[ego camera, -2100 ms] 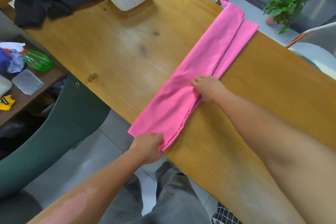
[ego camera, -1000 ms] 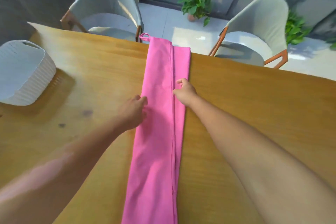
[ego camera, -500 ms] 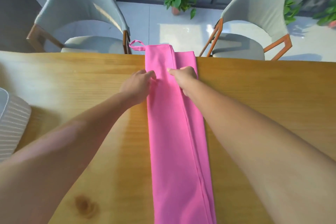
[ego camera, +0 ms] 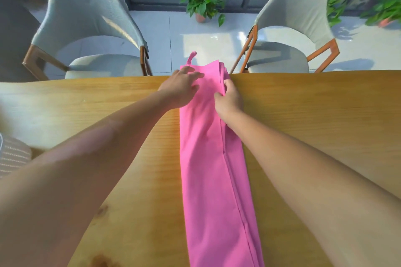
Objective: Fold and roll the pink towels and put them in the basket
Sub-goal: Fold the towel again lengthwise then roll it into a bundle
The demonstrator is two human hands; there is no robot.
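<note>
Pinching the far end of the pink towel (ego camera: 214,158) with the right hand (ego camera: 229,98), fingers curled over the folded seam edge; pressing flat beside it with the left hand (ego camera: 181,89), fingers straight and spread on the cloth, gripping nothing. Lying lengthwise across the wooden table (ego camera: 314,115), already folded into a long narrow strip running from the grip back toward the body and out of view below. Just beyond the grip, overhanging the far table edge, with a small hanging loop (ego camera: 191,57) sticking up past the left fingertips. Judging from this: folding done or nearly so, rolling not yet begun. Well off to the left of the grip, only a sliver of the white basket (ego camera: 13,156) showing, contents unseen. Left to do: rolling from this end, then carrying the roll over to the basket.
</note>
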